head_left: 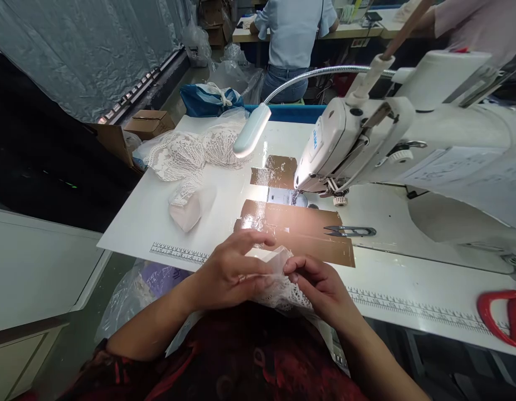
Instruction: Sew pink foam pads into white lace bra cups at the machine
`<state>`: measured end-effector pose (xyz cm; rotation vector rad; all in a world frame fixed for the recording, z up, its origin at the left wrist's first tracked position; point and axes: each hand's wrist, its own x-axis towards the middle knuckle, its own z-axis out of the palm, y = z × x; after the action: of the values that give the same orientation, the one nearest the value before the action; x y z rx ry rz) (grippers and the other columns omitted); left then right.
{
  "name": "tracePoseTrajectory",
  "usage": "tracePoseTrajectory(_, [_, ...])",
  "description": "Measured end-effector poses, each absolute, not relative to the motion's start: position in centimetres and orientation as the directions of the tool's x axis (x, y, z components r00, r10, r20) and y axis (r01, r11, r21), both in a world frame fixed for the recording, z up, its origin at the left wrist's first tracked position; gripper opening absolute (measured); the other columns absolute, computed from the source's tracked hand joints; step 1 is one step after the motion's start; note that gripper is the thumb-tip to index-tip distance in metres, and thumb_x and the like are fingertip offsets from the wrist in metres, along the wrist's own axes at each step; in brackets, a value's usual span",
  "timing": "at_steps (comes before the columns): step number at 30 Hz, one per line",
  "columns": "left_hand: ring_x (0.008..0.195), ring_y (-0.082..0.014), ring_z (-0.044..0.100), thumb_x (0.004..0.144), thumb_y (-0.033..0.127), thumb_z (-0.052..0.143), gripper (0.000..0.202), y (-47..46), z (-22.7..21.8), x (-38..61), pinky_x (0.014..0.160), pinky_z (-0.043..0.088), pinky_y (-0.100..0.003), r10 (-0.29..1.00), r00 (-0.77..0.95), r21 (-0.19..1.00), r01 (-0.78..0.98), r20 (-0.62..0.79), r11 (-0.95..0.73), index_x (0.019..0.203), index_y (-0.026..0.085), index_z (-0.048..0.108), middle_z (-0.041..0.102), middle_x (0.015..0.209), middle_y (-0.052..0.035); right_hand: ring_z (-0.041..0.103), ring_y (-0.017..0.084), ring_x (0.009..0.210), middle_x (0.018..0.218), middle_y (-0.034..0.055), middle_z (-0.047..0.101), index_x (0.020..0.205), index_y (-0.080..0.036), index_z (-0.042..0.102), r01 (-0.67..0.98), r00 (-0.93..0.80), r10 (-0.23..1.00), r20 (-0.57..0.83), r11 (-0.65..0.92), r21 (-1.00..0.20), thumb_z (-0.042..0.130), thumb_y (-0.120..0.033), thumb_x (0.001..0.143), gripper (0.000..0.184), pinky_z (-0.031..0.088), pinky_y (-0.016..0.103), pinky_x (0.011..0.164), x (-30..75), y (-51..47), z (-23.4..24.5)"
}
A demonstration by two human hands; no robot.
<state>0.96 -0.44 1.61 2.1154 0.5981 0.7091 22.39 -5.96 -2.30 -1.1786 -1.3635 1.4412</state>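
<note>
Both hands meet at the near edge of the sewing table (157, 223). My left hand (228, 273) is closed over a small piece of white lace fabric (278, 278), thumb and fingers pinching its top. My right hand (320, 287) pinches the same piece from the right side, fingers curled. The lace hangs down toward my lap. A white sewing machine (366, 139) stands beyond the hands, its needle area above brown taped patches (295, 228).
A heap of white lace (186, 153) and a folded pale piece (191, 209) lie at the left. Thread snips (350, 230) rest right of the tape. Red scissor handles (502, 314) sit far right. A gooseneck lamp (252, 131) hangs over the table. Another person sits at the back.
</note>
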Motion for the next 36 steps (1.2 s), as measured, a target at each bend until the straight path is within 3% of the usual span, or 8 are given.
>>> tracePoseTrajectory(5, [0.102,-0.0215,0.054,0.087,0.023,0.052,0.015,-0.7,3.3,1.3,0.094,0.038,-0.036,0.339,0.901,0.635,0.097,0.272,-0.766,0.092,0.017,0.064,0.060,0.123,-0.0092,0.050,0.013,0.068,0.077,0.0001,0.057,0.088,-0.020,0.058,0.142,-0.280,0.955,-0.100,-0.062,-0.988,0.054,-0.030,0.089,0.011,0.040,0.022,0.060,22.0,-5.8,-1.7])
tracePoseTrajectory(9, [0.082,-0.0183,0.055,0.091,0.024,0.044,0.021,-0.2,3.1,0.7,0.086,0.039,-0.036,0.433,0.896,0.578,0.303,0.099,-0.758,0.091,0.015,0.063,0.066,0.099,-0.0093,0.049,0.013,0.067,0.077,-0.0002,0.057,0.089,-0.021,0.058,0.189,-0.248,0.963,-0.103,-0.057,-0.980,0.055,-0.030,0.089,0.009,0.040,0.023,0.060,22.0,-6.0,-1.8])
tracePoseTrajectory(12, [0.105,-0.0231,0.052,0.090,0.026,0.048,0.020,0.4,2.7,0.0,0.096,0.035,-0.038,0.516,0.851,0.643,0.344,0.095,-0.684,0.088,0.016,0.064,0.058,0.120,-0.0116,0.051,0.014,0.071,0.082,0.0007,0.058,0.091,-0.021,0.059,0.145,-0.248,0.965,-0.087,-0.052,-0.988,0.056,-0.031,0.089,0.010,0.041,0.023,0.063,22.2,-6.1,-2.1])
tracePoseTrajectory(14, [0.110,-0.0233,0.050,0.089,0.028,0.050,0.020,0.8,2.3,0.0,0.096,0.037,-0.035,0.532,0.842,0.754,0.291,0.091,-0.589,0.087,0.016,0.065,0.053,0.127,-0.0115,0.052,0.014,0.071,0.082,0.0006,0.059,0.092,-0.022,0.061,0.115,-0.276,0.957,-0.086,-0.055,-0.992,0.056,-0.032,0.089,0.012,0.041,0.023,0.063,22.3,-6.0,-2.1])
tracePoseTrajectory(18, [0.070,-0.0113,0.052,0.091,0.033,0.048,0.028,0.8,0.9,0.6,0.065,0.042,-0.022,0.566,0.824,0.942,0.207,-0.023,-0.264,0.080,0.012,0.063,0.058,0.076,-0.0042,0.050,0.014,0.069,0.080,0.0011,0.059,0.093,-0.020,0.062,0.069,-0.351,0.931,-0.095,-0.075,-0.995,0.048,-0.043,0.092,0.026,0.039,0.023,0.062,22.6,-5.3,-2.0])
tracePoseTrajectory(27, [0.054,-0.0065,0.038,0.085,0.044,0.056,0.035,0.0,-0.8,1.6,0.051,0.031,-0.019,0.761,0.608,0.965,0.035,-0.227,0.260,0.072,0.012,0.055,0.045,0.060,0.0025,0.054,0.017,0.068,0.075,0.0033,0.061,0.081,-0.016,0.068,-0.059,-0.339,0.920,-0.198,-0.231,-0.971,0.066,-0.043,0.080,0.027,0.044,0.026,0.063,22.0,-5.1,-1.8])
tracePoseTrajectory(32, [0.096,-0.0234,0.059,0.076,0.078,0.036,0.076,-1.3,-2.2,1.5,0.081,0.047,-0.036,0.722,0.605,0.589,-0.463,-0.337,0.663,0.119,0.016,0.050,0.060,0.109,-0.0125,0.054,0.016,0.059,0.069,0.0038,0.063,0.079,-0.018,0.070,-0.274,-0.022,0.982,-0.188,-0.187,-0.943,0.070,-0.050,0.073,0.032,0.046,0.026,0.054,22.7,-5.6,-3.2])
tracePoseTrajectory(36, [0.120,-0.0304,0.049,0.071,0.072,0.053,0.084,-2.8,-3.0,2.4,0.099,0.040,-0.043,0.657,0.723,0.521,-0.485,-0.213,0.703,0.131,0.015,0.044,0.051,0.131,-0.0165,0.058,0.019,0.071,0.080,0.0050,0.066,0.083,-0.019,0.072,-0.159,-0.025,0.992,-0.126,-0.128,-0.979,0.066,-0.043,0.080,0.025,0.048,0.028,0.064,22.0,-4.9,-2.8])
